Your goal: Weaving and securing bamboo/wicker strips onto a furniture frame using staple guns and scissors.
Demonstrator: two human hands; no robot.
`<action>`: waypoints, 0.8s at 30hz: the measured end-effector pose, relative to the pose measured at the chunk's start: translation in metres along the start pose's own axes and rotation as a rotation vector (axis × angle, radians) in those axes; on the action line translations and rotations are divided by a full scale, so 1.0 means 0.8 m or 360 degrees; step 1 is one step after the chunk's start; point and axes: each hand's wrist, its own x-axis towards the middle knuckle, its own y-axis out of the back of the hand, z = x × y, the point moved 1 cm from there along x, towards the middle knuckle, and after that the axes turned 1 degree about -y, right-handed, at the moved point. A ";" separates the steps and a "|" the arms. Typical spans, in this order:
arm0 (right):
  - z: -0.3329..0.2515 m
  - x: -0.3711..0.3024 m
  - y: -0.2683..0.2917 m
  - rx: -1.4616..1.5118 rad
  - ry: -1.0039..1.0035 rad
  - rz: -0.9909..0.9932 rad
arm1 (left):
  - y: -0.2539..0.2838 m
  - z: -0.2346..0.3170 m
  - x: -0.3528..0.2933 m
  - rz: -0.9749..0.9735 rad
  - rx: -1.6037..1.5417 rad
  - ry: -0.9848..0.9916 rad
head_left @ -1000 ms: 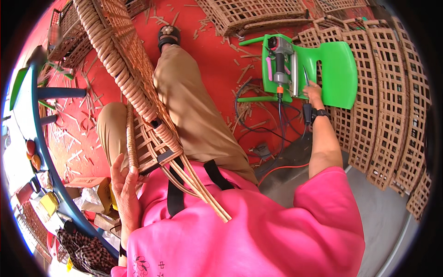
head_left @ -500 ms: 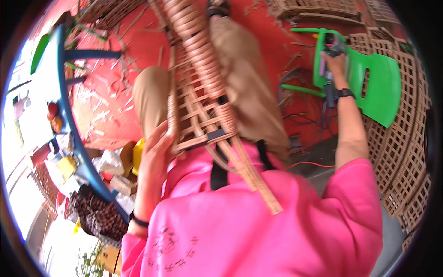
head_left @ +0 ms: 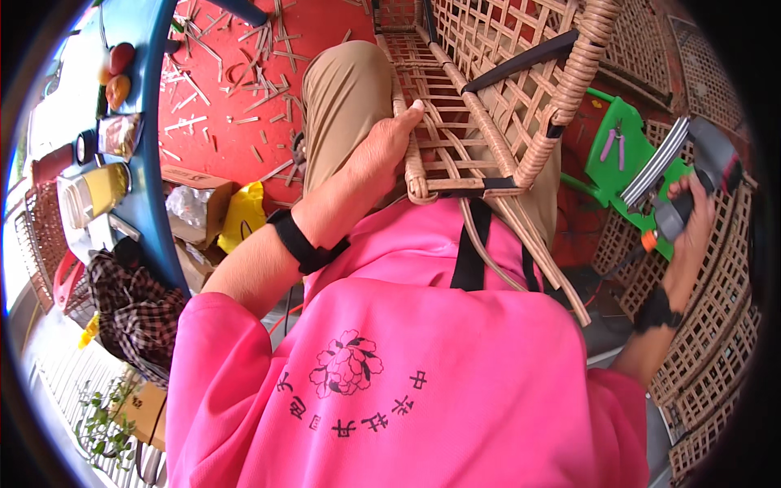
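Note:
A woven rattan basket (head_left: 590, 61) rests on my lap, tilted to the right, with its lattice side facing up. My left hand (head_left: 386, 150) is closed round its left edge rail, the thumb lying along the weave. Loose rattan strips (head_left: 553, 264) hang from its near corner over my pink shirt. Off to the right, my right hand (head_left: 694, 213) grips the black handle of a staple gun (head_left: 657, 167) with a ridged silver magazine and an orange fitting. The gun is held above a green plastic chair (head_left: 600, 177), on which purple-handled snips (head_left: 612, 153) lie.
A blue-edged table (head_left: 161, 146) at left carries a jar (head_left: 102, 193) and fruit. Below it are a cardboard box (head_left: 215, 199) and a yellow bag (head_left: 242, 215). Cut strips (head_left: 236, 77) litter the red floor. Woven lattice panels (head_left: 708, 325) stand at right.
My right hand has raised the staple gun from the green chair. The basket has turned and leans right, with my left hand now farther up its edge. The whole view has shifted.

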 end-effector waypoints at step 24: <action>-0.149 -0.161 -0.366 -0.1076 -0.1041 -0.0932 | 0.024 -0.011 0.048 -0.0355 0.0117 0.0312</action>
